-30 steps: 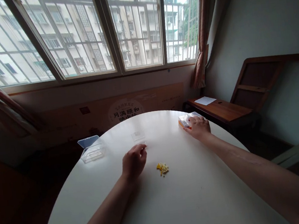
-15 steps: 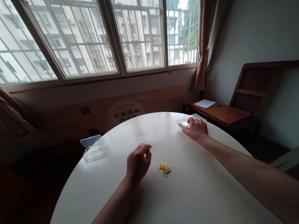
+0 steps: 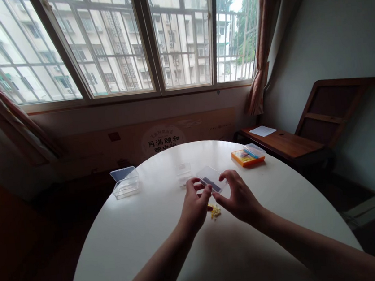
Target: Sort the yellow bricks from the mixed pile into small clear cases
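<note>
Above the middle of the white table [image 3: 146, 253], a clear plastic box [image 3: 208, 174] with something dark in or behind it is held between my two hands. My left hand [image 3: 194, 203] pinches its near left corner, fingers curled. Thumb and fingers of my right hand [image 3: 239, 195] grip the right side. Just below the box lies a small heap of yellow and whitish bits [image 3: 215, 212], partly hidden by my left fingertips. Behind the hands stands a faint clear container [image 3: 183, 170], flat on the table.
An open clear plastic case [image 3: 125, 183] stands at the table's left edge. At the back right sits an orange box [image 3: 247, 157] with a clear lid-like piece [image 3: 255, 150] on it. Beyond is a wooden chair [image 3: 285, 143] with paper [image 3: 262, 131] on its seat.
My right hand has come from the back right to the middle with the clear box, uncovering the orange box. My left hand has moved right and now grips the clear box too.
</note>
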`<state>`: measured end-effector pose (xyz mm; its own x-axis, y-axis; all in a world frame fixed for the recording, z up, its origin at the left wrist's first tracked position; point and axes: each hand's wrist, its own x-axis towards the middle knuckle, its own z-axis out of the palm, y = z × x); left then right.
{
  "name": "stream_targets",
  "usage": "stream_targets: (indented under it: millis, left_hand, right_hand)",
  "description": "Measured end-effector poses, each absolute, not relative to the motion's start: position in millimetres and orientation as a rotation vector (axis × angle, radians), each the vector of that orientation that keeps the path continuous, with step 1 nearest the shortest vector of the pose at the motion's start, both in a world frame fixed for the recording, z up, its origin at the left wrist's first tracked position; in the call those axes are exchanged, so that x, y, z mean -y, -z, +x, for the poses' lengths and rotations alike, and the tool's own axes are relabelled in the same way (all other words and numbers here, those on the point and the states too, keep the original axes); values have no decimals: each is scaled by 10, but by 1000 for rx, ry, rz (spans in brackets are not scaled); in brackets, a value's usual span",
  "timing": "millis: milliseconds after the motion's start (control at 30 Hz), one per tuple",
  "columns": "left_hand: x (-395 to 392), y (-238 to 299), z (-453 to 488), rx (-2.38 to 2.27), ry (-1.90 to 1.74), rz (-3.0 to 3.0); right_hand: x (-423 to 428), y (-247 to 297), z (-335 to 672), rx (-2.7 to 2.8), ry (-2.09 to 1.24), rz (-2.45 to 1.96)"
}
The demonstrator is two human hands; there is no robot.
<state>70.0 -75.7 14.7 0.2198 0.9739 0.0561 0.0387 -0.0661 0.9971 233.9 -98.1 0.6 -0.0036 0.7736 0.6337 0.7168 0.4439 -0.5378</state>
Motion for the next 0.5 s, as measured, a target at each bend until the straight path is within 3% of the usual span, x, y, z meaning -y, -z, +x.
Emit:
stream_targets:
  millis: [300, 500]
  left_hand:
    - [740, -245, 678, -1089, -1038, 1138]
    - [683, -309, 619, -1027, -985, 1087]
  right_hand:
    - [1176, 1, 2292, 1871, -360, -1103]
    - [1029, 2, 2680, 1659, -600, -1068]
